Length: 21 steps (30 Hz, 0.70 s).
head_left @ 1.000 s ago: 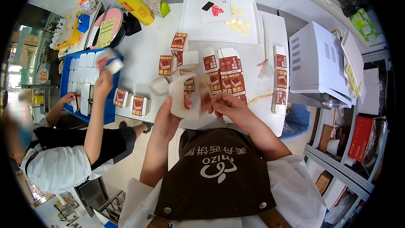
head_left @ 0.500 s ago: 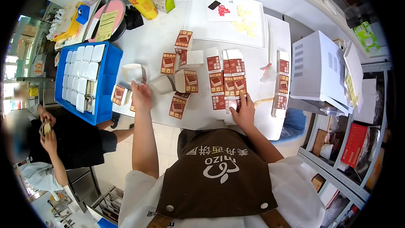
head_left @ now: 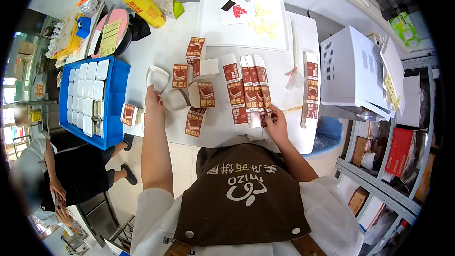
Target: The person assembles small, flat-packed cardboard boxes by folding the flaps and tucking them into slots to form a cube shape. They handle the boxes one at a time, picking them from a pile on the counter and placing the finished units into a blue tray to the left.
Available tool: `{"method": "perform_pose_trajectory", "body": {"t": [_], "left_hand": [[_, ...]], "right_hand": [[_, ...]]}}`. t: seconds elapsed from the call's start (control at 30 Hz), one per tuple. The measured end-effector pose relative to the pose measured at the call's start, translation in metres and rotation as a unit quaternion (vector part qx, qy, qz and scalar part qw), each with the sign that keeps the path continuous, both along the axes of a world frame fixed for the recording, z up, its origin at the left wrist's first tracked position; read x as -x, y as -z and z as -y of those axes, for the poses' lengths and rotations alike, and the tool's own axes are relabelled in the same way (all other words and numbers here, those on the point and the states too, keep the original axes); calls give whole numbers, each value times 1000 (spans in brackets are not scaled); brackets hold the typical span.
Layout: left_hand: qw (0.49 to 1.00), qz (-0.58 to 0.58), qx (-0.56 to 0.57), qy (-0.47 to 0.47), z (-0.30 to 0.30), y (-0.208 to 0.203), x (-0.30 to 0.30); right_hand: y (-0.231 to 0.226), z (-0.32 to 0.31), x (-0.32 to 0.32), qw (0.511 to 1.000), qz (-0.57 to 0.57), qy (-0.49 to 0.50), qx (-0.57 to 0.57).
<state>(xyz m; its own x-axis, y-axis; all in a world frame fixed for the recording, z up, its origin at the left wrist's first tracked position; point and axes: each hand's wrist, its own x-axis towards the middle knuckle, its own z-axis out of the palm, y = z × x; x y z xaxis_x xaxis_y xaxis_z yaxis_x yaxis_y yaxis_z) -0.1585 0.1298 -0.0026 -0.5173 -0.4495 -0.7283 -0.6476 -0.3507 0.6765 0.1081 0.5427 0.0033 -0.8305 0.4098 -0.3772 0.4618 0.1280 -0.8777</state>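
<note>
One carton (head_left: 158, 77) — rightward, in left grip (head_left: 154, 104)

Head-worn fisheye view, downward over hands (head_left: 277, 125) and table (head_left: 182, 29).

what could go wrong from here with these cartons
The flat cartons lie close to the table's front edge, so a tug from the right hand might slide some off.

The open cartons crowd together near the left hand, so a sideways sweep could knock or crumple them.
</note>
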Motion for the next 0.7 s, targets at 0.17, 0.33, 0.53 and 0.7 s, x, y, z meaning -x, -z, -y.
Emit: {"method": "perform_pose_trajectory", "body": {"t": [0.17, 0.33, 0.53, 0.7], "left_hand": [[981, -104, 162, 9, -24, -17, -26], [905, -333, 155, 214, -104, -85, -88], [910, -285, -187, 237, -181, -143, -122], [884, -340, -251, 199, -158, -166, -108]], "right_hand": [[-17, -4, -3, 994, -2, 61, 90], [-66, -1, 9, 901, -88, 54, 421], [-119, 22, 27, 860, -49, -184, 474], [-123, 24, 26, 780, 84, -191, 590]]}}
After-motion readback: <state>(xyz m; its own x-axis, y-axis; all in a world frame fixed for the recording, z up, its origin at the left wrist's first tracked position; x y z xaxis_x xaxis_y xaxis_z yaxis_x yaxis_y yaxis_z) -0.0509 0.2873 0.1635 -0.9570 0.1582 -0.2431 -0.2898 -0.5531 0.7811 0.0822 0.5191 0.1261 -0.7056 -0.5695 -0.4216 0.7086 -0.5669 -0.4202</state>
